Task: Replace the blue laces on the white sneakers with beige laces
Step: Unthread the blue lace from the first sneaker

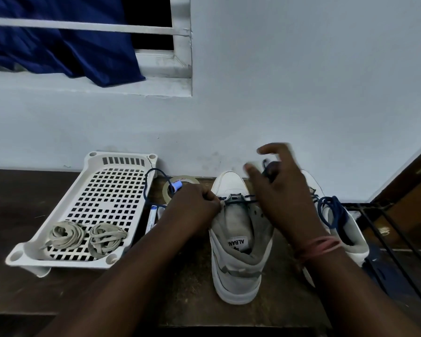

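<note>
Two white sneakers stand on the dark table, toes toward the wall. On the nearer sneaker a blue lace remains only across the lowest eyelets. My left hand pinches the sneaker's left edge at that lace. Raised over the toe, my right hand holds a strand of blue lace between curled fingers; it is blurred. The second sneaker sits behind my right wrist with loose blue lace piled on it. Two coiled beige laces lie in the white perforated tray.
A roll of tape, a small blue cap and a marker lie between tray and sneaker, with blue lace trailing over the tray's edge. A black metal rack stands at the right. The white wall runs just behind the sneakers.
</note>
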The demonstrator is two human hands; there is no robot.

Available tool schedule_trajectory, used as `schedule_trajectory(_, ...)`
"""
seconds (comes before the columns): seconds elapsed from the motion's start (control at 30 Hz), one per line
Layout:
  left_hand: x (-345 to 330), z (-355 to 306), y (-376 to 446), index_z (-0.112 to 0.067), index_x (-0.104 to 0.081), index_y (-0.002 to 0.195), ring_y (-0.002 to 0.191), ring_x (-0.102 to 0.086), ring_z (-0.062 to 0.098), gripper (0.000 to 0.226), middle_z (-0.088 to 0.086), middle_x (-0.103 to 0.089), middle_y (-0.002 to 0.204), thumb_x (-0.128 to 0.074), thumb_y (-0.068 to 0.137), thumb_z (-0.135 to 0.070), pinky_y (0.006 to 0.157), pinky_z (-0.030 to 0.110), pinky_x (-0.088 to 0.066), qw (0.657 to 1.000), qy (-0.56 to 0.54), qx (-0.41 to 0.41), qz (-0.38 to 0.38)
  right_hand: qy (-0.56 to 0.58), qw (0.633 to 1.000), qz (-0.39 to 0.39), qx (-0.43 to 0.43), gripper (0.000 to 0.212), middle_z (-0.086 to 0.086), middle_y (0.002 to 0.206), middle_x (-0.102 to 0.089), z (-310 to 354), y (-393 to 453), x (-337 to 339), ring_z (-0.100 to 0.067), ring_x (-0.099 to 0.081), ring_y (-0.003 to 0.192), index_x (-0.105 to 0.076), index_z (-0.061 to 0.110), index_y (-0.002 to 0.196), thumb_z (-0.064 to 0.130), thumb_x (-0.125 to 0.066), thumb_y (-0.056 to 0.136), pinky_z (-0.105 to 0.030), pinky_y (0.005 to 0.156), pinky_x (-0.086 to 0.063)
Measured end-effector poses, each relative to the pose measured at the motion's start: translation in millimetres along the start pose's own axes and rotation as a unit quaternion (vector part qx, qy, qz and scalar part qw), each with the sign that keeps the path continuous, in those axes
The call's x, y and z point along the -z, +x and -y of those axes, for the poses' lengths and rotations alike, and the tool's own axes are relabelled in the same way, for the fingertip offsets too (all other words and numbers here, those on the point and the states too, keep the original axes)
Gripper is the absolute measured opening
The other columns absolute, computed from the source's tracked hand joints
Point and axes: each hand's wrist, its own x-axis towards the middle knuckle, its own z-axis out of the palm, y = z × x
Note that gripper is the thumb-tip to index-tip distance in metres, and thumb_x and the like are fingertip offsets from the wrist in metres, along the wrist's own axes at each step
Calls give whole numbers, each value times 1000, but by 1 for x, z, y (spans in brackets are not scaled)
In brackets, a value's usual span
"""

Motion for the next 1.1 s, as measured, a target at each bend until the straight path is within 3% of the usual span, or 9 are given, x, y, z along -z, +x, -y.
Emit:
schedule_trajectory(0.1, 0, -2, -1, -22, -76, 79, 76, -72, 14, 12, -4, -75, 77, -71, 90, -26, 68, 26, -51, 1000, 9, -3, 0, -289, 946, 149, 1, 25, 3, 105, -59, -13, -6, -12, -21, -59, 108, -69, 35, 110, 48, -68, 89, -35, 90, -40)
schedule_trajectory(0.23, -1, -1, 0, -22, -75, 80, 74, -72, 15, 12, -4, -75, 76, -70, 90, -26, 70, 30, -53, 1000, 15, 0, 0, -296, 944, 140, -28, 8, 3, 103, -49, -17, -8, -19, -27, -53, 113, -73, 35, 92, 36, -65, 91, -39, 94, -38)
schedule_trajectory(0.37, 1, -2, -2, -19, -74, 79, 75, -73, 17, 13, -1, -75, 76, -70, 89, -26, 73, 32, -56, 1000, 17, -1, -3, 141, 986, -19, -82, 18, 3, 87, -71, -7, 3, -8, -17, -67, 83, -67, 22, 78, 14, -62, 94, -33, 76, -49)
schedule_trajectory(0.47, 2, -5, -5, -17, -75, 84, 73, -71, 14, 13, 0, -76, 80, -69, 91, -25, 65, 24, -49, 1000, 22, -1, -3, 458, 872, -92, -144, 20, -4, 67, -67, 10, 9, 5, -22, -63, 62, -53, 13, 84, 11, -45, 103, -33, 64, -48)
schedule_trajectory(0.53, 1, -6, -6, -16, -75, 85, 71, -70, 13, 14, 0, -76, 81, -68, 92, -26, 61, 22, -47, 1000, 25, 1, -5, 522, 828, -132, -157, 27, 1, 54, -42, 10, 15, 14, -17, -39, 47, -46, 18, 77, 18, -45, 104, -29, 57, -40)
schedule_trajectory(0.7, -5, -9, -9, -23, -73, 92, 69, -68, 5, 11, -5, -74, 83, -66, 92, -31, 61, 21, -49, 1000, 18, 0, 0, 98, 983, -75, -138, 15, 3, 79, -61, -8, 15, 16, -15, -56, 66, -62, 20, 93, 34, -66, 94, -31, 70, -44)
schedule_trajectory(0.83, -18, -12, -16, -31, -72, 112, 90, -69, 8, 25, -11, -72, 100, -68, 87, -35, 82, 30, -56, 1000, 27, -15, -1, -90, 969, 130, -188, 29, -1, 67, -58, -24, 5, -7, -22, -57, 69, -57, 14, 69, 30, -60, 93, -32, 65, -43)
schedule_trajectory(1.0, -20, -10, -19, -30, -77, 113, 98, -67, 12, 28, -7, -73, 105, -64, 89, -32, 86, 32, -55, 998, 55, -26, -23, -100, 942, 172, -270, 37, -7, 61, -57, -25, 11, -7, -24, -54, 63, -55, 11, 58, 25, -65, 90, -28, 56, -37)
schedule_trajectory(1.1, -21, -9, -18, -23, -80, 97, 84, -68, 14, 22, -1, -76, 87, -59, 89, -25, 80, 39, -57, 997, 68, -33, -19, -65, 941, 179, -280, 27, -11, 77, -59, -29, 11, -13, -30, -58, 73, -56, 14, 66, 25, -60, 91, -37, 70, -47)
